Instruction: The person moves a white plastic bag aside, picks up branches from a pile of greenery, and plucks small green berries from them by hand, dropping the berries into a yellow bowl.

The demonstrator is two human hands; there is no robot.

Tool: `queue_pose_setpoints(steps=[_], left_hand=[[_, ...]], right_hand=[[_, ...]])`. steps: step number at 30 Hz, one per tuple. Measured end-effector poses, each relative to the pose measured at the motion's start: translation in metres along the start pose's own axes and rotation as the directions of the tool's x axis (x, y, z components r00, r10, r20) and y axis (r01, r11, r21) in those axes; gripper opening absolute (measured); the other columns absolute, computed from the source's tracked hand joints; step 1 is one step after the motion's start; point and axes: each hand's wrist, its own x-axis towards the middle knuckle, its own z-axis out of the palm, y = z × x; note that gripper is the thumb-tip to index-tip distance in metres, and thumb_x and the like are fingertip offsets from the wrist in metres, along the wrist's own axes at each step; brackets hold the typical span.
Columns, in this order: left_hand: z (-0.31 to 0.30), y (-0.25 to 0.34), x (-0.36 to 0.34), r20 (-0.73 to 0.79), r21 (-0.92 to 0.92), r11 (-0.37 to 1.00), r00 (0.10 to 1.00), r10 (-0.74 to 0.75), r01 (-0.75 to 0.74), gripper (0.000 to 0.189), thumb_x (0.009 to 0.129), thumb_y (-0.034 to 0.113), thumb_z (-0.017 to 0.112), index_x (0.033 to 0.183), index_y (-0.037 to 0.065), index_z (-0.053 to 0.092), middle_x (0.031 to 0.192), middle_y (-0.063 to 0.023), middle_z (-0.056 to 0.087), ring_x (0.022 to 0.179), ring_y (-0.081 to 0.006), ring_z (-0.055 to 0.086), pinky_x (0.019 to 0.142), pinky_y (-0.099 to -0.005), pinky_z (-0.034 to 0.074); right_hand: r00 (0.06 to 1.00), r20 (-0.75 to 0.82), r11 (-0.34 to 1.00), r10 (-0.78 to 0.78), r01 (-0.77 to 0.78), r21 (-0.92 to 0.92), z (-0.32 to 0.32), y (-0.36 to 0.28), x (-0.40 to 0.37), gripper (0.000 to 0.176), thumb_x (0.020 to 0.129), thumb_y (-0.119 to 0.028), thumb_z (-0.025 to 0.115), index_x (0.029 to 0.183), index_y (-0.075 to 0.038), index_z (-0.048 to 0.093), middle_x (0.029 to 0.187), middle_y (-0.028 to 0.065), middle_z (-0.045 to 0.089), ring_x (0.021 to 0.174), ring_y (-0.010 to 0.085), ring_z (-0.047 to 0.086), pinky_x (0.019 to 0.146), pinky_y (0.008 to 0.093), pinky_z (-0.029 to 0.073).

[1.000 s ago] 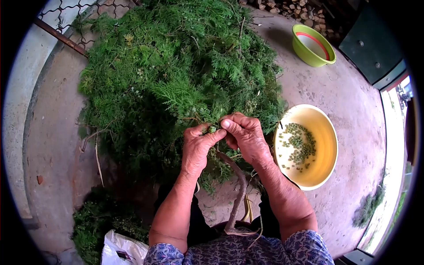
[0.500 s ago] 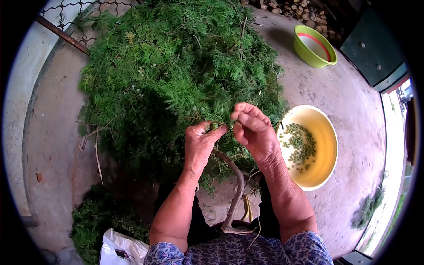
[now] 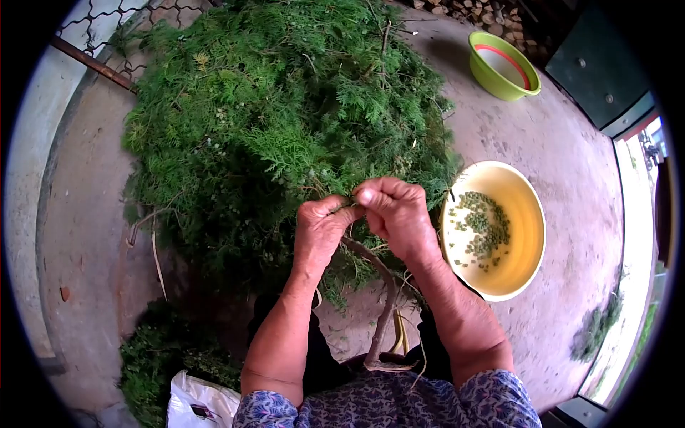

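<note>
My left hand (image 3: 317, 232) is closed, pinching a thin evergreen sprig (image 3: 347, 205) between thumb and fingers. Against its thumb tip, my right hand (image 3: 405, 217) is closed in a pinch; what lies between those fingertips is too small to make out. Both hands are over the near edge of a large heap of leafy evergreen branches (image 3: 285, 107). A bare, curved branch stem (image 3: 385, 314) runs from under the hands toward my lap. Right of my right hand stands a yellow basin (image 3: 531, 235), with many small green cones (image 3: 485, 225) on its bottom.
A lime-green basin (image 3: 503, 87) with a red-rimmed bowl inside stands at the back right, before stacked firewood (image 3: 492, 14). More greenery (image 3: 160, 349) and a white bag (image 3: 196, 399) lie at lower left. A metal grille (image 3: 107, 36) is at upper left.
My right hand has come leftward, its spread fingers closing into a pinch at my left thumb. The round green cone seen at my left fingers is now hidden. The view has shifted slightly.
</note>
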Motion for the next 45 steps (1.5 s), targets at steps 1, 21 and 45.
queue_pose_setpoints(steps=[1, 21, 45], left_hand=[[-0.002, 0.001, 0.000, 0.050, -0.016, 0.997, 0.996, -0.069, 0.070, 0.005, 0.076, 0.008, 0.067, 0.075, 0.003, 0.065, 0.056, 0.0052, 0.049, 0.051, -0.0024, 0.038, 0.044, -0.0208, 0.028], [0.006, -0.001, 0.004, 0.089, -0.446, 0.892, 0.995, -0.045, 0.081, 0.016, 0.085, 0.018, 0.060, 0.077, 0.004, 0.061, 0.062, 0.0022, 0.049, 0.052, -0.0075, 0.045, 0.048, -0.0218, 0.034], [0.014, -0.007, 0.008, -0.094, -0.442, 0.896, 0.992, -0.081, 0.032, 0.020, 0.090, 0.017, 0.054, 0.073, 0.006, 0.053, 0.062, 0.0024, 0.050, 0.048, -0.0041, 0.045, 0.033, -0.0206, 0.043]], right_hand=[[0.999, -0.011, 0.998, -0.044, 0.045, 0.042, -0.004, 0.007, 0.006, 0.010, 0.083, -0.012, 0.061, 0.081, -0.002, 0.063, 0.056, -0.0001, 0.053, 0.039, 0.0037, 0.035, 0.033, 0.0189, 0.024], [0.983, 0.012, 0.967, 0.183, -0.183, 0.179, -0.032, 0.008, 0.015, 0.012, 0.086, -0.006, 0.056, 0.095, -0.002, 0.062, 0.074, 0.0038, 0.062, 0.046, 0.0073, 0.050, 0.036, 0.0201, 0.035], [0.839, 0.399, 0.444, -0.370, 0.537, -0.717, -0.008, 0.008, 0.000, 0.021, 0.073, -0.004, 0.062, 0.094, -0.003, 0.060, 0.075, 0.0126, 0.057, 0.068, 0.0311, 0.059, 0.063, 0.0366, 0.049]])
